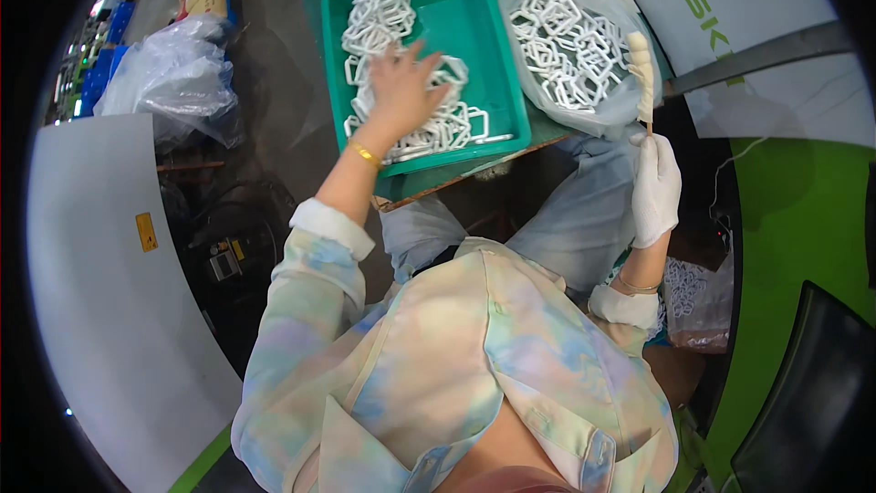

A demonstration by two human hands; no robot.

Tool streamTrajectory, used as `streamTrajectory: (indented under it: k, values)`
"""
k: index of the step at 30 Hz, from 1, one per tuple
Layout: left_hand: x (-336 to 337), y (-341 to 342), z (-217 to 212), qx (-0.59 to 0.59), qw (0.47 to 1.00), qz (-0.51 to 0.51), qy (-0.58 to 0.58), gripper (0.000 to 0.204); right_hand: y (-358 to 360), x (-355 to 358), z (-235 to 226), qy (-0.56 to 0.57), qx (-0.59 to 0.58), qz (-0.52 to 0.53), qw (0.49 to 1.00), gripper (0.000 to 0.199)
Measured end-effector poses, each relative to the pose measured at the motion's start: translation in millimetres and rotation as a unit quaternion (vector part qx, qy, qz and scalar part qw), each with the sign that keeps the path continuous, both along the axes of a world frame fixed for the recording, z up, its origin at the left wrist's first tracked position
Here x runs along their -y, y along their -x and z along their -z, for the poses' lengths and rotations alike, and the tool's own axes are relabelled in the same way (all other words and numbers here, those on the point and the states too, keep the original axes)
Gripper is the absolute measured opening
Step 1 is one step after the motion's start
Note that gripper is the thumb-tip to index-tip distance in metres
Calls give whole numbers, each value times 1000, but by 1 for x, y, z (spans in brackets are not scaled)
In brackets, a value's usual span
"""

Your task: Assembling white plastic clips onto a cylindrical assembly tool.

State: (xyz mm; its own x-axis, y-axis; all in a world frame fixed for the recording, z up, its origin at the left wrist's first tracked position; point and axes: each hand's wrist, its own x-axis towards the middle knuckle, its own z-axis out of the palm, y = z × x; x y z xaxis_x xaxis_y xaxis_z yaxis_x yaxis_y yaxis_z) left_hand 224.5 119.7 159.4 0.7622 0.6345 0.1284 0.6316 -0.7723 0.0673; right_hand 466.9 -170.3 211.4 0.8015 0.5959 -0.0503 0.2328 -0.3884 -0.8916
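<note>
Fingers of the left hand spread wide over white links in the green tray; gloved right hand grips a stick. Links look tangled, so lifting one could drag others.

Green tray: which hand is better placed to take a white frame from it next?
Likely the left hand: bare, over the white frames; the gloved right hand holds a white-topped stick.

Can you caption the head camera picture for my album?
Bare left hand over white angular rings in a green tray, gloved right hand holding a stick with a lumpy cream top.
</note>
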Motion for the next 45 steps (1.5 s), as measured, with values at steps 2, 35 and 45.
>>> streamTrajectory:
  k: [2,35,45]
  values:
    - [16,-22,0,23,997,39,54,50,5,-7,-1,-9,8,-19,1000,26]
    - [-63,-60,-26,266,913,52,304,33,3,10,-3,-6,-6,-7,1000,26]
    - [-69,-62,-38,67,965,136,215,33,2,12,-5,-1,-14,-10,1000,27]
